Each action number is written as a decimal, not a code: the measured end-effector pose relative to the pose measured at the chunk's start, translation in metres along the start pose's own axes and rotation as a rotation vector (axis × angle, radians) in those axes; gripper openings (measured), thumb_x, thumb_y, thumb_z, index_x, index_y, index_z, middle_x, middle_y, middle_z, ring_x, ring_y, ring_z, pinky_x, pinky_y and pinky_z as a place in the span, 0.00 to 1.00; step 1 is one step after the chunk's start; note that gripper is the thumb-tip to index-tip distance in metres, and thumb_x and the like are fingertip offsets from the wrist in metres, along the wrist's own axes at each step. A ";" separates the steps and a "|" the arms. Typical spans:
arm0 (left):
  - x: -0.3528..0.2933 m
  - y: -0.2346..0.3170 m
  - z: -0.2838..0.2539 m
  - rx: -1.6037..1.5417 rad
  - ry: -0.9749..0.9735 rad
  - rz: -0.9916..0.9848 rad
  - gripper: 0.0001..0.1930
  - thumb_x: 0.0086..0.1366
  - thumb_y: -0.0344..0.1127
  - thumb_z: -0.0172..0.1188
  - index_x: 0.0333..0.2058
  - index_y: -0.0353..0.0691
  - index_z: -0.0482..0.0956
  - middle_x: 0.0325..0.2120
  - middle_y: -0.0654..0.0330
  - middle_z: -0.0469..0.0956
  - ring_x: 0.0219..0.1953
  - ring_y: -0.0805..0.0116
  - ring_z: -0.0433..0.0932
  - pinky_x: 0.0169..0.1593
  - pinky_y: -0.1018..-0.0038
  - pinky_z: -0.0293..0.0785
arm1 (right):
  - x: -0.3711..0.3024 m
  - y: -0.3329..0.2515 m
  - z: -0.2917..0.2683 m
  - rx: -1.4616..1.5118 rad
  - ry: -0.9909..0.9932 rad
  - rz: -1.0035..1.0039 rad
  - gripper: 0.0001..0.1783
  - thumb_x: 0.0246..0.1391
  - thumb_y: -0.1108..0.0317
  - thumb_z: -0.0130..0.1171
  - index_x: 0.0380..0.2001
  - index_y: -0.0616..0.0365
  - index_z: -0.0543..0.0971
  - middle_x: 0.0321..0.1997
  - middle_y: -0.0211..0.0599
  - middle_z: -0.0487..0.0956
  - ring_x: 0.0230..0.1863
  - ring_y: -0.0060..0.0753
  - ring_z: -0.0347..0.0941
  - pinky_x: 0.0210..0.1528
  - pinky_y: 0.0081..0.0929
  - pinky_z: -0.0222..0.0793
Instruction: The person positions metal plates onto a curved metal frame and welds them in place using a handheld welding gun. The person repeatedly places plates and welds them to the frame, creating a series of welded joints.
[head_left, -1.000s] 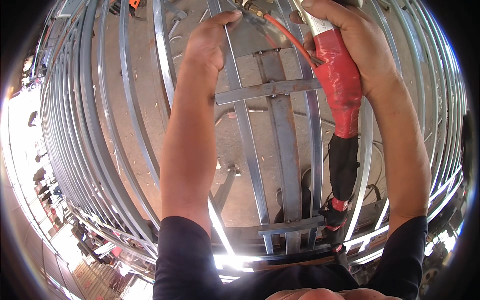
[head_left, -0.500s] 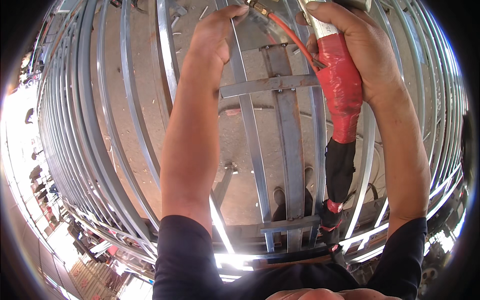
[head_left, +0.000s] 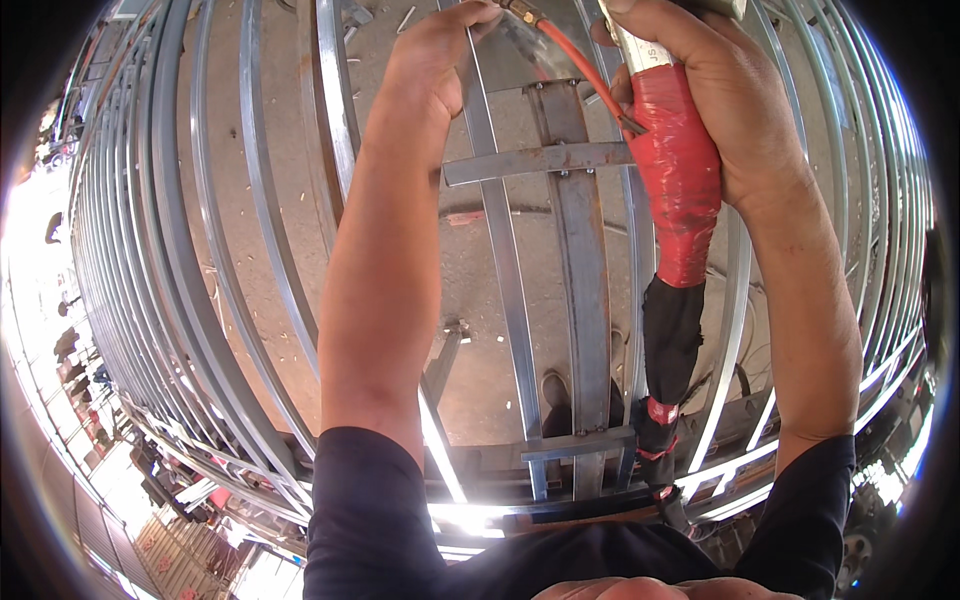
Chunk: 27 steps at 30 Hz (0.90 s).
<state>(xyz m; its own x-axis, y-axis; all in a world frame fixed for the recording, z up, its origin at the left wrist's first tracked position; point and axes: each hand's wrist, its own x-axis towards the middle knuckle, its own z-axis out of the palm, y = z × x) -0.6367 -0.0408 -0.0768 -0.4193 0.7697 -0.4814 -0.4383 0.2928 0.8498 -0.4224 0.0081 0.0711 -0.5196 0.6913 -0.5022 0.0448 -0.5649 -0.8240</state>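
blk-wrapped cable [head_left: 672, 340] swung left, r hand [head_left: 740, 95] gripping red-taped handle [head_left: 678, 170].

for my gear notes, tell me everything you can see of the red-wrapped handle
Gripped in the right hand, the red-wrapped handle runs lengthwise down the picture, slightly slanted. A pale, printed section tops glossy, creased, tape-like red wrapping; below come a black-wrapped length and red and black bands. An orange-red hose meets its left side. It overlaps a metal crossbar in view; whether they touch is unclear. Its top end is unseen.
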 end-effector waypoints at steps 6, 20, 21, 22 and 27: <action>0.005 -0.002 -0.002 0.001 0.008 0.001 0.15 0.67 0.40 0.65 0.47 0.37 0.82 0.41 0.59 0.83 0.42 0.67 0.81 0.49 0.70 0.78 | -0.010 0.024 -0.001 -0.305 -0.024 -0.267 0.24 0.64 0.58 0.61 0.57 0.61 0.77 0.53 0.47 0.80 0.48 0.34 0.80 0.42 0.32 0.81; 0.012 -0.005 0.001 -0.005 0.015 -0.003 0.15 0.65 0.41 0.67 0.46 0.37 0.83 0.41 0.60 0.83 0.44 0.68 0.81 0.51 0.72 0.76 | 0.081 0.076 -0.042 -0.224 -0.658 -0.824 0.36 0.71 0.41 0.46 0.68 0.59 0.69 0.72 0.48 0.69 0.73 0.49 0.65 0.73 0.45 0.65; 0.010 -0.005 -0.008 -0.006 0.036 -0.003 0.15 0.65 0.41 0.67 0.45 0.37 0.83 0.41 0.60 0.83 0.44 0.68 0.81 0.51 0.72 0.76 | 0.047 0.051 -0.030 -0.361 -0.423 -0.506 0.37 0.71 0.41 0.46 0.67 0.61 0.69 0.72 0.48 0.70 0.72 0.48 0.67 0.71 0.44 0.68; 0.009 -0.006 -0.007 -0.008 0.033 -0.003 0.15 0.65 0.41 0.68 0.45 0.37 0.83 0.41 0.60 0.83 0.44 0.68 0.81 0.51 0.72 0.76 | 0.018 0.035 -0.020 -0.485 -0.226 -0.357 0.37 0.71 0.41 0.47 0.67 0.62 0.70 0.71 0.49 0.71 0.69 0.47 0.69 0.68 0.43 0.72; 0.010 -0.006 -0.004 -0.018 0.026 -0.004 0.15 0.64 0.41 0.68 0.45 0.38 0.83 0.41 0.60 0.83 0.45 0.68 0.80 0.51 0.73 0.75 | -0.027 0.015 0.020 -0.508 0.095 -0.152 0.32 0.68 0.47 0.54 0.63 0.63 0.73 0.61 0.48 0.76 0.55 0.41 0.76 0.54 0.37 0.78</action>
<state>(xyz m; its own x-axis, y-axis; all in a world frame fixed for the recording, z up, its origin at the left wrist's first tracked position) -0.6412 -0.0370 -0.0872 -0.4381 0.7533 -0.4906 -0.4542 0.2854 0.8439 -0.4246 -0.0280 0.0777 -0.4742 0.7990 -0.3697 0.3944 -0.1827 -0.9006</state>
